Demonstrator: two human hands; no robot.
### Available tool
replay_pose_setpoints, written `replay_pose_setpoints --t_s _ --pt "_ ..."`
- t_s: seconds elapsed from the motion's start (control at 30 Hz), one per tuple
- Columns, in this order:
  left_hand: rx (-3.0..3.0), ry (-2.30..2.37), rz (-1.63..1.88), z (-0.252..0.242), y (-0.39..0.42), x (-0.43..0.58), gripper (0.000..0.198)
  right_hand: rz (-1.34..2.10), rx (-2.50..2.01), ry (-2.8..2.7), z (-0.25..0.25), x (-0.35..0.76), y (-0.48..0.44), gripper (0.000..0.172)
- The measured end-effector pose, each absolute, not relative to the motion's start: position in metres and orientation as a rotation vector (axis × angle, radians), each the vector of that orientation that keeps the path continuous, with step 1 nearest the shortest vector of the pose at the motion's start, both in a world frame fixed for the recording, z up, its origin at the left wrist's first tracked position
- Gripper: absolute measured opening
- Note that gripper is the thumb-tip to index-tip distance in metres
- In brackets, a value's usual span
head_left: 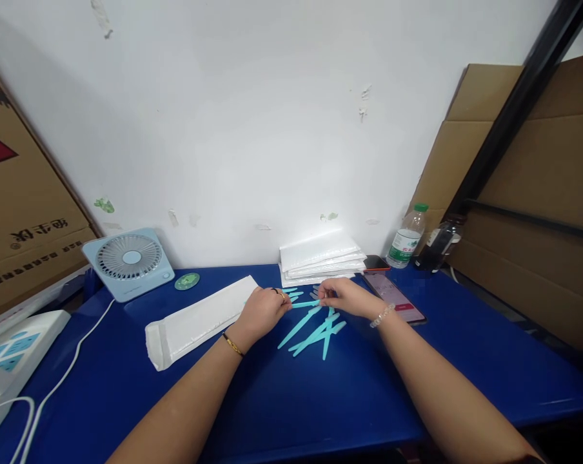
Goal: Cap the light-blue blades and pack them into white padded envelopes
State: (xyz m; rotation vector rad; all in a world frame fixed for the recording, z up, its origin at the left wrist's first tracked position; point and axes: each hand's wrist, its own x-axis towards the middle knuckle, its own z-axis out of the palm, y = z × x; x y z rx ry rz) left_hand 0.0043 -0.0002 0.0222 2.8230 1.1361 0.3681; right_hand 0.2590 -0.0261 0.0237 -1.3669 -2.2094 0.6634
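Observation:
My left hand is closed, its fingertips pinching the left end of a slim turquoise plastic stick. At the other end of that stick, the fingers of my right hand are pinched together. Just below both hands, several more turquoise sticks with tapered ends lie crossed in a loose pile on the blue table. A few others show behind my left fingertips. A long white padded envelope lies flat beside my left hand, partly behind it.
Against the wall stands a stack of white padded envelopes. To the right are a phone, a water bottle and a dark bottle. On the left are a blue fan, a green disc and a power strip with cables.

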Motion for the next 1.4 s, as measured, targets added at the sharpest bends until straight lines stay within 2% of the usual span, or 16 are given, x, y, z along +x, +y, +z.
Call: replay_pose_setpoints --t_s 0.2,0.4,0.57,0.73,0.87,0.97,1.17,1.4 --pt "2.787 1.432 0.469 0.025 0.017 -0.018 0.026 0.382 -1.475 -2.089 0.016 0.275 -0.016 0.013" --pt "2.676 1.191 0.479 0.022 0.004 -0.006 0.028 0.382 -1.312 -2.401 0.013 0.255 -0.021 0.015" --pt "2.698 1.029 0.331 0.017 -0.008 0.008 0.025 0.373 -1.306 -2.46 0.007 0.241 -0.022 0.007" --pt "2.776 1.061 0.285 0.017 -0.003 0.008 0.019 0.287 -1.231 -2.457 0.008 0.239 -0.023 0.004" --pt "2.844 1.28 0.387 0.021 0.01 -0.006 0.021 0.176 -1.324 -2.327 0.015 0.256 -0.019 0.005" --pt "2.778 1.385 0.476 0.022 0.017 -0.016 0.022 0.252 -1.391 -2.238 0.023 0.274 -0.019 0.003" --pt "2.642 1.254 0.512 0.021 0.006 -0.007 0.029 0.68 -1.37 -2.48 0.028 0.281 -0.028 0.013" --pt "2.699 0.929 0.424 0.019 -0.016 0.012 0.031 0.574 -1.32 -2.502 0.022 0.259 -0.028 0.008"
